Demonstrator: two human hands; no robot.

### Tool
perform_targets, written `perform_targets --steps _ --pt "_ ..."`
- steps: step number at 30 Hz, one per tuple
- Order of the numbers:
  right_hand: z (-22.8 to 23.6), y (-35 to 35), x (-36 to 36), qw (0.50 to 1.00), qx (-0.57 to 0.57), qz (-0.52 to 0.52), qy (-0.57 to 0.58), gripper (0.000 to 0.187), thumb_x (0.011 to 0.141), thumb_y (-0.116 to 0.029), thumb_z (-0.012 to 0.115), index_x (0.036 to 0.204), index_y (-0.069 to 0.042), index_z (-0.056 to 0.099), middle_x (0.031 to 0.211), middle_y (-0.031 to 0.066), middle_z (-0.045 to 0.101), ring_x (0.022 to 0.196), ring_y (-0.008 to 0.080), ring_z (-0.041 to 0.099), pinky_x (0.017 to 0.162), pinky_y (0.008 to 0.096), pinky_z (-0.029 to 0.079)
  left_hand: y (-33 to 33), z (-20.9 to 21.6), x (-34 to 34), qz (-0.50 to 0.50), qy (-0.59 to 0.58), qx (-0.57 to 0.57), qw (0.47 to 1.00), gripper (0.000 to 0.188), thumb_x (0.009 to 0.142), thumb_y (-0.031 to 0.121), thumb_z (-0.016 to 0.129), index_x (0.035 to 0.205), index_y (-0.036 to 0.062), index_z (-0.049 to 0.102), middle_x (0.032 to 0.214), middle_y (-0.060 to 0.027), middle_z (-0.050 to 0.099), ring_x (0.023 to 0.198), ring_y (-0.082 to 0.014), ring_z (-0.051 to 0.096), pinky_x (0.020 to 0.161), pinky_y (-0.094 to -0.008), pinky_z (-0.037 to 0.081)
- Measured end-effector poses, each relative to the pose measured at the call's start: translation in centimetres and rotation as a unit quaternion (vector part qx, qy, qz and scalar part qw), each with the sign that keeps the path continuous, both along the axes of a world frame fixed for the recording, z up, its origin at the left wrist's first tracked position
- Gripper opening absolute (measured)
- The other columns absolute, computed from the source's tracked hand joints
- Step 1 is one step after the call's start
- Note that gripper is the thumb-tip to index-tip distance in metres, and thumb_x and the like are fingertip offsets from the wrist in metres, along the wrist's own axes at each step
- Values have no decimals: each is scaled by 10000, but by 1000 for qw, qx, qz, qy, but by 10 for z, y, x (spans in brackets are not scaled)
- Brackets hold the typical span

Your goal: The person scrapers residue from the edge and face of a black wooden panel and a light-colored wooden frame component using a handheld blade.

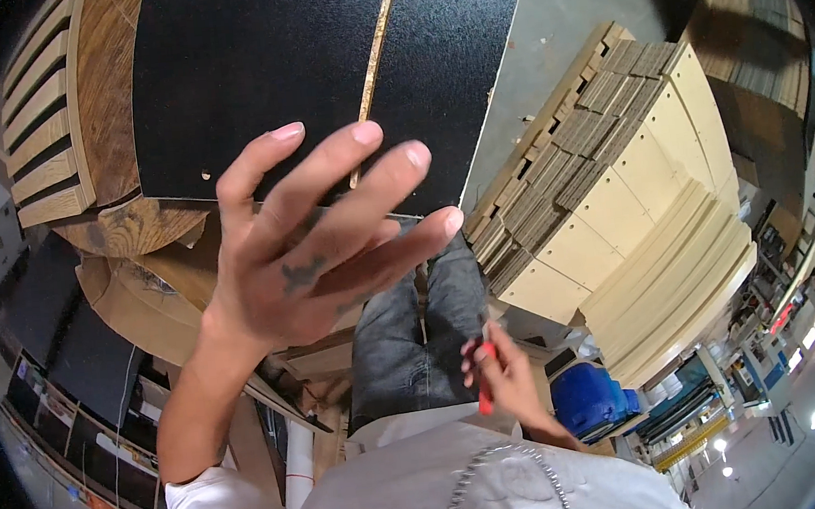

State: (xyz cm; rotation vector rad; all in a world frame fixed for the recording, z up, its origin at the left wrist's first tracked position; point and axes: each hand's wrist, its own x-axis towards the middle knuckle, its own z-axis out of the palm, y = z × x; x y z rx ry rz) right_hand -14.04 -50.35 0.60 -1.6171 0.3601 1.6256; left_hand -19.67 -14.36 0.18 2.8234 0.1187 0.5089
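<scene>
My left hand (296,250) is raised close to the camera, fingers stretched out and apart, with nothing in it. Behind its fingertips lies a large black panel (237,75) with a thin light edge. A narrow, speckled brown strip (375,59) runs lengthwise on the panel, its near end partly behind my fingers. Lower down, beside my right thigh, my right hand (514,386) is closed around a small red-handled tool (485,403). The tool's upper end is blurred, so its exact kind does not show.
Right of the panel stands a tall stack of pale boards (607,208) with notched edges. A blue drum (583,399) is beyond my right hand. Slatted wooden pieces (44,141) lie at far left, near a brown wood-grain surface (110,87). Cardboard (105,291) sits below them.
</scene>
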Motion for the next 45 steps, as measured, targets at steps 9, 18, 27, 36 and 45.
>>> perform_targets --steps 9,18,27,36,45 --pt "42 134 71 781 189 170 -571 452 957 -81 694 1380 54 607 1128 187 622 932 240 642 807 318 540 56 34 59 109 45 -38 992 414 1042 349 552 1396 156 647 1429 -167 593 1306 -366 559 1105 -477 433" --pt "47 161 56 739 177 207 -616 489 796 -45 847 1252 35 687 1095 158 656 822 242 686 658 311 564 74 13 116 278 5 78 957 452 1041 288 526 1357 -25 606 1436 -248 559 1348 -409 515 1173 -478 362" --pt "50 162 50 725 161 211 -636 475 818 -38 836 1263 34 685 1075 157 649 805 229 679 643 301 560 70 14 115 290 1 63 955 455 1048 317 539 1365 -1 615 1446 -227 564 1370 -386 509 1182 -478 357" --pt "54 160 54 720 144 232 -638 474 823 -38 827 1271 29 690 1065 147 651 795 216 676 633 301 560 76 3 111 243 -71 66 965 453 1049 315 540 1363 -3 616 1443 -217 570 1369 -374 513 1182 -476 358" --pt "56 160 65 718 155 263 -625 482 816 -13 822 1276 39 687 1051 157 648 770 197 669 600 282 544 68 16 114 316 41 79 945 487 1062 360 510 1382 5 608 1459 -205 566 1387 -350 505 1196 -484 343"
